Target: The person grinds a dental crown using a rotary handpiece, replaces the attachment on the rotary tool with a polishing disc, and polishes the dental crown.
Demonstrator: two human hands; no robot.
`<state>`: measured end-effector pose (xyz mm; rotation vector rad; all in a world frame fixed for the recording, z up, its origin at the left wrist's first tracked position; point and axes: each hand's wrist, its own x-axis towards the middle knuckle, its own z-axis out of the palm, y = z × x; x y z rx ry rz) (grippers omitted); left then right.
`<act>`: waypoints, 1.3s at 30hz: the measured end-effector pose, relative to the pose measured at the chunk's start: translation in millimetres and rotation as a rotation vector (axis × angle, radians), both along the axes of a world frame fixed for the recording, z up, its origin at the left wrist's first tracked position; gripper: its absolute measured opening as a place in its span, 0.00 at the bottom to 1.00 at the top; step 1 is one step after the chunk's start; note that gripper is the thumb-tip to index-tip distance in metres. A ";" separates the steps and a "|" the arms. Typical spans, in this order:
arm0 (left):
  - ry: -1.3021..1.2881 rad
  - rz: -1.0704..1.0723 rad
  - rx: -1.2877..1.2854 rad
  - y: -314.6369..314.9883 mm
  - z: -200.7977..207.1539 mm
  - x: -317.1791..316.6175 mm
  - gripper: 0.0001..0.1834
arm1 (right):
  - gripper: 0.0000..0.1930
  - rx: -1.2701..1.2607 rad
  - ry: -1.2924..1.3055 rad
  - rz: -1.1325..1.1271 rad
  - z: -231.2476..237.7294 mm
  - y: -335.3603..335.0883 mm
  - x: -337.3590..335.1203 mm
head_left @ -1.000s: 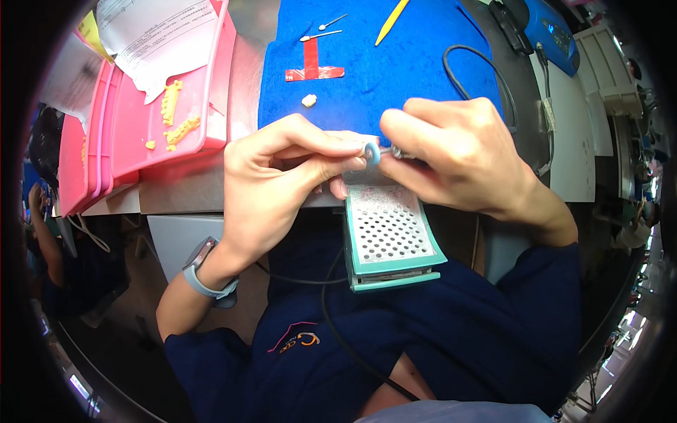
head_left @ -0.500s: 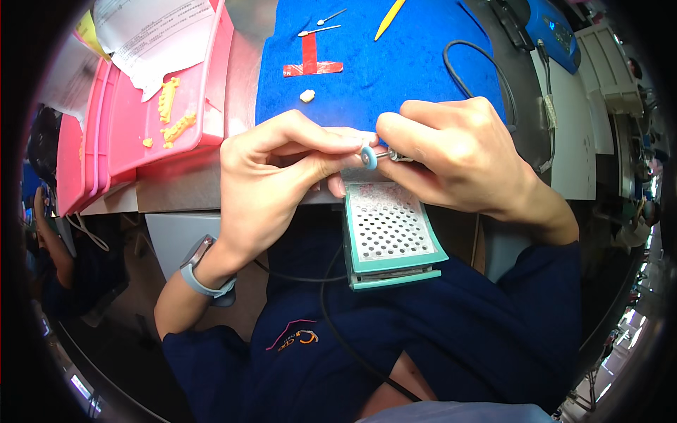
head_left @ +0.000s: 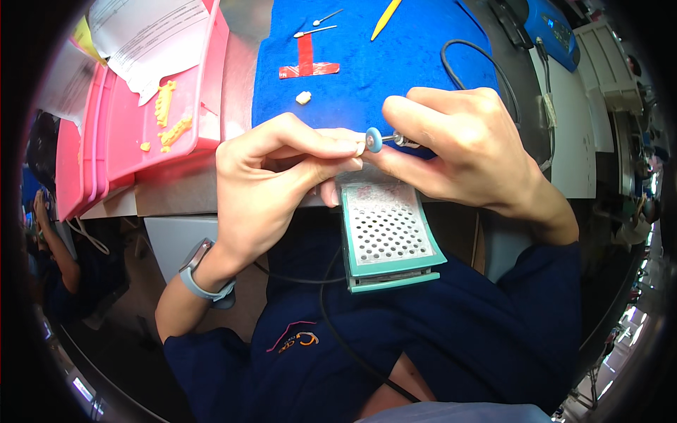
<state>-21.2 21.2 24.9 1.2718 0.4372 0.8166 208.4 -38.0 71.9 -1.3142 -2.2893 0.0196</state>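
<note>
A: Head view, R hand point(head_left: 465, 144)?
B: Gripping metal tool point(head_left: 400, 139); blue disc point(head_left: 374, 139) just by L hand point(head_left: 257, 176), beyond green-framed grille point(head_left: 391, 236). Contact unclear.
A: L hand?
B: Thumb & finger near tog.; gripping anything, can't tell.

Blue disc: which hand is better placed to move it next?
Right hand, probably: it holds the tool whose metal shaft carries the blue disc; the left hand is pinched just beside it.

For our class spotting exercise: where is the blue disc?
In the head view, the blue disc is above, slightly right of centre, on a metal shaft between the left hand and right hand.
</note>
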 end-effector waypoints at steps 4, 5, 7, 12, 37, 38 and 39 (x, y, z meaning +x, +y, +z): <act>-0.011 -0.005 0.007 0.1 0.3 0.2 0.05 | 0.13 -0.013 -0.022 0.008 -1.5 -0.9 -1.7; -0.011 -0.006 0.006 0.4 -0.3 0.1 0.05 | 0.13 -0.014 -0.033 0.009 -1.5 -1.7 -2.1; -0.036 -0.032 0.008 1.2 -2.2 -0.5 0.05 | 0.13 -0.010 -0.021 0.015 -2.4 -2.4 -3.2; -0.016 0.010 0.017 0.0 -0.7 1.2 0.04 | 0.12 -0.004 -0.020 0.019 -2.7 -0.7 -0.9; -0.007 0.000 0.031 1.2 0.3 1.3 0.04 | 0.11 -0.004 -0.013 0.054 -5.8 -4.3 -3.2; -0.007 0.000 0.031 1.1 0.1 1.1 0.04 | 0.11 -0.004 -0.013 0.054 -4.7 -3.8 -2.9; -0.014 0.003 0.032 1.1 -0.2 1.1 0.04 | 0.11 -0.011 -0.014 0.045 -2.5 -2.7 -2.1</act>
